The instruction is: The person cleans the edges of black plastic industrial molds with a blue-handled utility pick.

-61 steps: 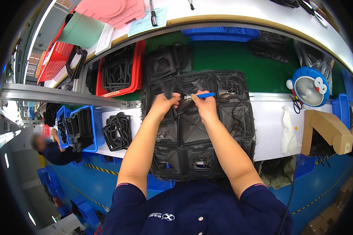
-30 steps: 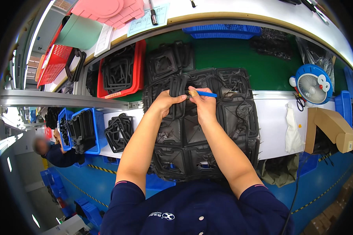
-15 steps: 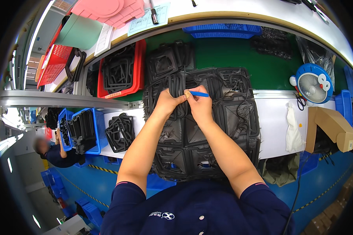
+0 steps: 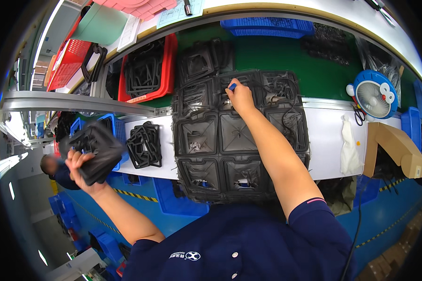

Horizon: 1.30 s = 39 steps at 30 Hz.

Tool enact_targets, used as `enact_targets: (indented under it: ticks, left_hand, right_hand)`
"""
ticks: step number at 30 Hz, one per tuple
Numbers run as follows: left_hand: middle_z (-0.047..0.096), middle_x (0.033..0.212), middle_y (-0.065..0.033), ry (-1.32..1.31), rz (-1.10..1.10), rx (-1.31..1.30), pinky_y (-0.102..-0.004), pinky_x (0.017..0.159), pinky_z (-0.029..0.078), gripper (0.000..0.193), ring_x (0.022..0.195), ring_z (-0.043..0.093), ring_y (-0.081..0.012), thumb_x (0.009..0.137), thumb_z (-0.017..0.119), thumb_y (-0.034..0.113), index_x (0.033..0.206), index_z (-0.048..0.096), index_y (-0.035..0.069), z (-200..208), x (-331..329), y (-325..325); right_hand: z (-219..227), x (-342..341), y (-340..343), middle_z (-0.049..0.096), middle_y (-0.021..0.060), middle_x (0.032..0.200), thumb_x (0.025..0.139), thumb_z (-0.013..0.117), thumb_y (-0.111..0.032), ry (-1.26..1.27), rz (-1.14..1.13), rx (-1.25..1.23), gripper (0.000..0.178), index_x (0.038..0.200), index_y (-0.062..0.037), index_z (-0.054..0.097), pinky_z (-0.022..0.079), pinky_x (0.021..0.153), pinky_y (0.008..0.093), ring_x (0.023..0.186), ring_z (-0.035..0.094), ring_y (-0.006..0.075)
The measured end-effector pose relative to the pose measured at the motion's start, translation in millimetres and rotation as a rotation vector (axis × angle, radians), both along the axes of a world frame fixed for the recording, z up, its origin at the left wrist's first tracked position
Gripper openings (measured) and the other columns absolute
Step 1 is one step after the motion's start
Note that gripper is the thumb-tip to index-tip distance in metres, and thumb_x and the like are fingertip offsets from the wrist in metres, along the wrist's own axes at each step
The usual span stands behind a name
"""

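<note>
My left hand (image 4: 83, 171) is out at the far left, its fingers around a black square frame-like part (image 4: 103, 157) that is smeared by motion. It is above the floor, in front of the blue baskets. My right hand (image 4: 241, 97) grips a slim blue pen-shaped tool (image 4: 232, 86), whose tip I cannot make out. That hand is over the far middle part of a large black moulded sheet (image 4: 239, 133), divided into several square sections with raised rims. Thin dark strands hang over the sheet's right side.
A stack of black frames (image 4: 144, 145) lies on the white table left of the sheet. Behind it stands a red bin (image 4: 169, 70) of black frames. To the right are a blue fan (image 4: 375, 96), scissors (image 4: 359, 115), a white cloth (image 4: 350, 150) and a cardboard box (image 4: 398, 145). A co-worker is at far left.
My hands have parted. The left has swung far left with a black frame-like part, away from the sheet. The right, still gripping the blue tool, has moved slightly farther away over the sheet.
</note>
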<state>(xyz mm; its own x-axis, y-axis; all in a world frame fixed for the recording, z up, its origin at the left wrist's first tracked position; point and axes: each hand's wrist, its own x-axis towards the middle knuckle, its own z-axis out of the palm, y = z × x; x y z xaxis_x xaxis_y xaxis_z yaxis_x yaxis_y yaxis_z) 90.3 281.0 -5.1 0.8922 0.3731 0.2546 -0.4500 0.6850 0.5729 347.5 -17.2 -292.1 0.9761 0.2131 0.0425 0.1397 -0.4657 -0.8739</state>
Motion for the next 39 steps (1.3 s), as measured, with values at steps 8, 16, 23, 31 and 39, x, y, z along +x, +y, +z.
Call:
enact_targets:
  ticks: [8,16,23,31,39]
  left_hand:
    - [0.056,0.078,-0.0063,0.577,-0.066,0.339,-0.0275,0.065,0.044,0.022,0.072,0.053,-0.0155,0.094,0.052,0.025,0.097,0.058,0.004,-93.9,5.6,-93.9]
    - [0.066,0.085,-0.0131,0.926,-0.602,0.721,-0.0282,0.063,0.049,0.024,0.068,0.063,-0.0172,0.088,0.059,0.016,0.099,0.063,-0.005,-203.5,83.8,-285.2]
    - [0.067,0.084,-0.0153,1.169,-0.273,1.121,-0.0301,0.057,0.049,0.020,0.064,0.066,-0.0169,0.085,0.061,0.015,0.091,0.066,-0.004,-239.3,95.4,-309.0]
    - [0.063,0.083,-0.0086,1.029,-0.204,0.764,-0.0274,0.065,0.046,0.018,0.070,0.057,-0.0147,0.082,0.061,0.001,0.098,0.061,-0.007,-257.6,92.1,-306.8]
    - [0.063,0.085,-0.0092,1.108,-0.377,0.557,-0.0284,0.066,0.048,0.021,0.074,0.060,-0.0168,0.079,0.068,0.002,0.097,0.059,-0.003,-240.2,101.7,-299.7]
  right_hand:
    - [34.9,-70.9,-132.6,0.062,0.0040,0.072,0.080,0.070,-0.010,0.080,-0.287,0.297,0.013,0.084,-0.0044,0.059,0.048,0.059,0.0262,0.064,0.059,0.0107]
    - [39.5,-140.5,-253.2,0.065,0.0095,0.086,0.082,0.067,0.000,0.476,-0.358,0.603,0.015,0.092,0.0013,0.056,0.052,0.071,0.0237,0.077,0.062,0.0130]
    - [32.1,-145.1,-181.8,0.063,0.0127,0.105,0.079,0.070,-0.002,0.551,-0.063,0.750,0.014,0.087,-0.0011,0.059,0.047,0.081,0.0263,0.090,0.060,0.0137]
    - [20.9,-134.5,-135.7,0.061,0.0098,0.097,0.081,0.069,-0.005,0.665,-0.195,0.753,0.017,0.090,0.0008,0.056,0.049,0.071,0.0237,0.081,0.059,0.0116]
    - [26.7,-134.3,-134.4,0.061,0.0047,0.084,0.082,0.067,-0.005,0.699,-0.246,0.881,0.014,0.090,-0.0022,0.056,0.048,0.064,0.0204,0.072,0.057,0.0087]
